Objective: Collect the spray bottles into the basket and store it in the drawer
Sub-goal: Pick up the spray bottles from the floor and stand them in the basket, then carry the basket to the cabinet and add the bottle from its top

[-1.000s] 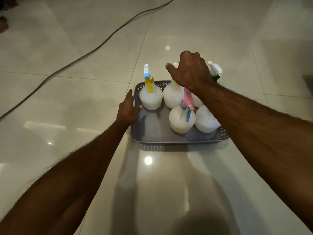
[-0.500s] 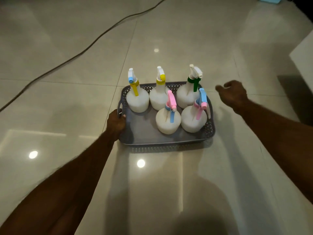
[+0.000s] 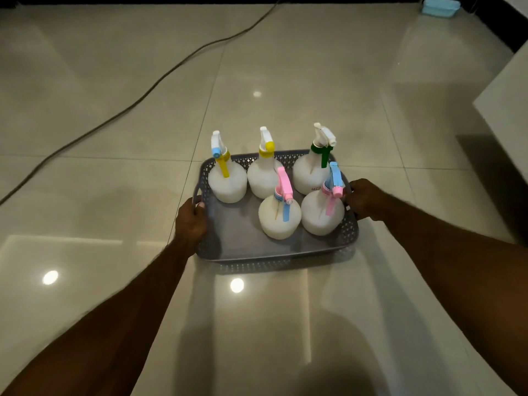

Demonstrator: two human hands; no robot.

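Note:
A grey perforated basket [image 3: 274, 254] sits on the glossy tiled floor. Several white spray bottles stand upright inside it: one with a yellow trigger [image 3: 227, 181] at back left, one with a yellow collar [image 3: 264, 175] beside it, a green-collared one [image 3: 310, 174] at back right, a pink-headed one [image 3: 278, 218] in front and a blue-and-pink one [image 3: 321, 214] at front right. My left hand [image 3: 191, 221] grips the basket's left handle. My right hand [image 3: 361, 198] grips the right rim, its fingers curled over the edge.
A dark cable [image 3: 148, 90] runs across the floor from upper middle to far left. A white cabinet corner [image 3: 505, 104] stands at the right edge. A light blue box [image 3: 440, 6] lies at the far top right.
My right hand let go of a bottle, swung out to the right, then came down onto the basket's right rim. My left hand closed round the left handle.

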